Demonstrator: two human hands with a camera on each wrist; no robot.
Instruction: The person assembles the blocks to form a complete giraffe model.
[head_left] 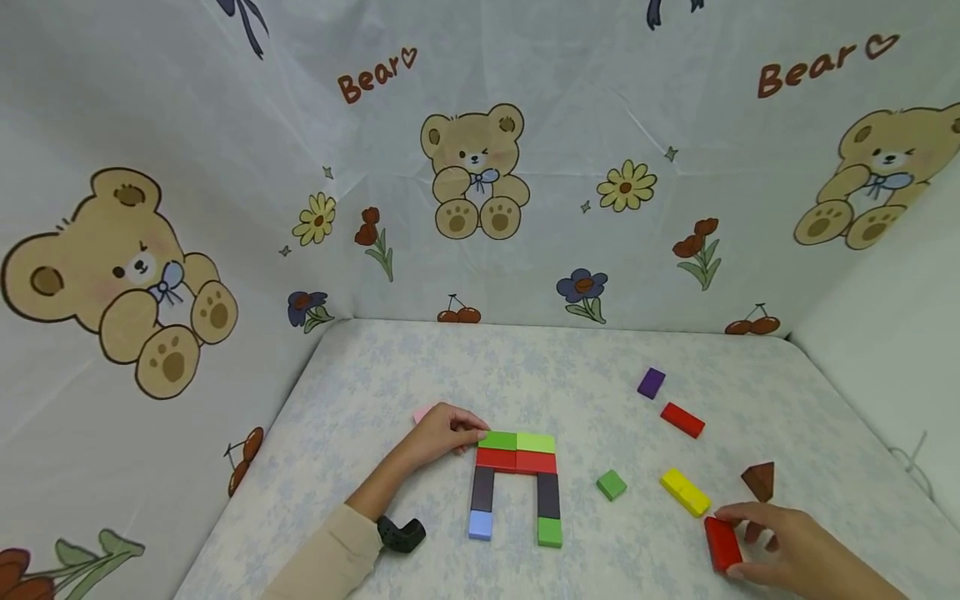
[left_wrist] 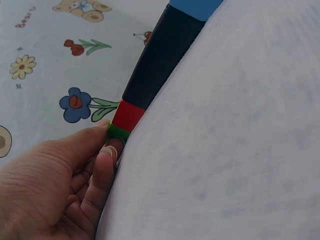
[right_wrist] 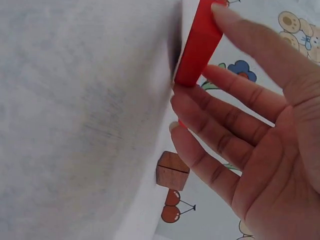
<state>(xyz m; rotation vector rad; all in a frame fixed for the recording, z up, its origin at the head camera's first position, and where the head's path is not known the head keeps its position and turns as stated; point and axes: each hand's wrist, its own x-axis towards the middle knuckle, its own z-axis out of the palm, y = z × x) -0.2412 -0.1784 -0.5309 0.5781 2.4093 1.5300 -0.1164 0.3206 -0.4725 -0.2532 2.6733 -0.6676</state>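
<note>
Flat on the table, coloured blocks lie edge to edge in an arch shape. Its top row has a green block (head_left: pixel 497 441) and a light green block (head_left: pixel 536 443). Two red blocks, two black bars (head_left: pixel 482 489), a blue block (head_left: pixel 481 525) and another green block (head_left: pixel 550 532) make up the rest. My left hand (head_left: pixel 442 433) pinches the outer end of the top-left green block (left_wrist: pixel 118 132) with thumb and finger. At the lower right, my right hand (head_left: pixel 783 542) holds a separate red block (head_left: pixel 723 545) end to end between thumb and fingertips.
Loose pieces lie right of the arch: a green block (head_left: pixel 611 485), yellow blocks (head_left: pixel 686 492), a red block (head_left: pixel 682 420), a purple block (head_left: pixel 651 383) and a brown wedge-like block (head_left: pixel 759 481). A pink piece (head_left: pixel 422 412) peeks out behind the left hand. Bear-print cloth (head_left: pixel 480 275) surrounds the table.
</note>
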